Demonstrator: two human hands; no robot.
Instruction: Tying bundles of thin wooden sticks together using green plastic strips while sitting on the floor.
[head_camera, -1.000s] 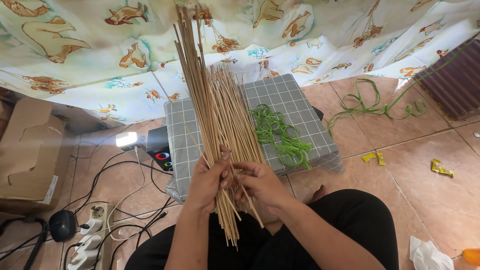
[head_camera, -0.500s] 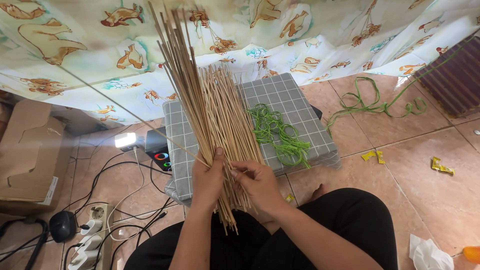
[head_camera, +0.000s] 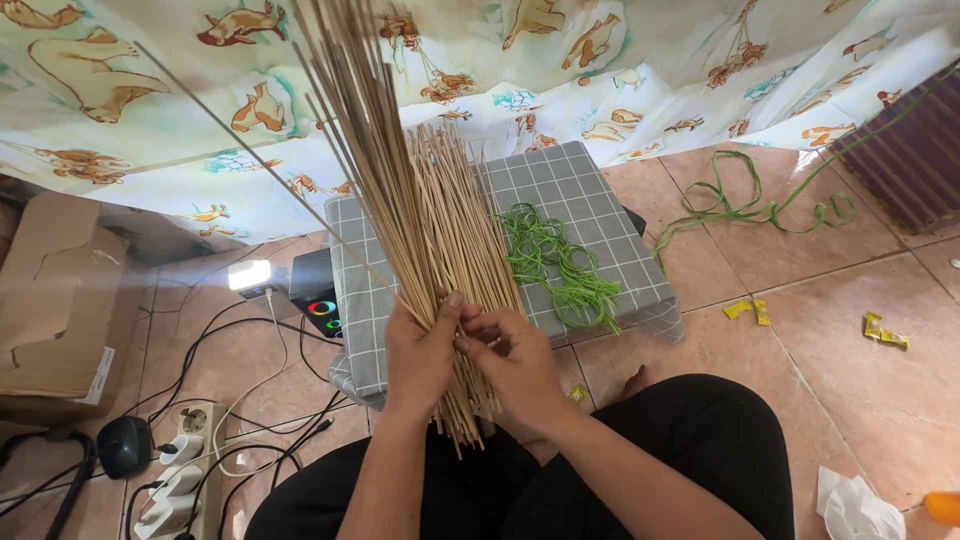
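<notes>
Sticks (head_camera: 420, 220), thin, pale and long, stand as a bundle in front of the seated person, the tops fanning up and away toward the patterned cloth (head_camera: 620, 70) while the lower ends hang past the hands over the lap. The left hand (head_camera: 422, 350) is clenched around the bundle low down, which keeps the loose tops from spilling sideways. The right hand (head_camera: 510, 365) grasps the same bundle from the other side, its fingers (head_camera: 478, 325) pinching among a few sticks, apparently to sort or straighten them. One stick (head_camera: 250, 155) has slipped out and slants off to the left. Behind the bundle lies a grey checked cushion (head_camera: 590, 215) with a tangle of green strips (head_camera: 560, 265) on it, within easy reach. Cables and a power strip (head_camera: 180, 480) lie on the tiled floor (head_camera: 800, 300) beside a cardboard box (head_camera: 60, 300).
</notes>
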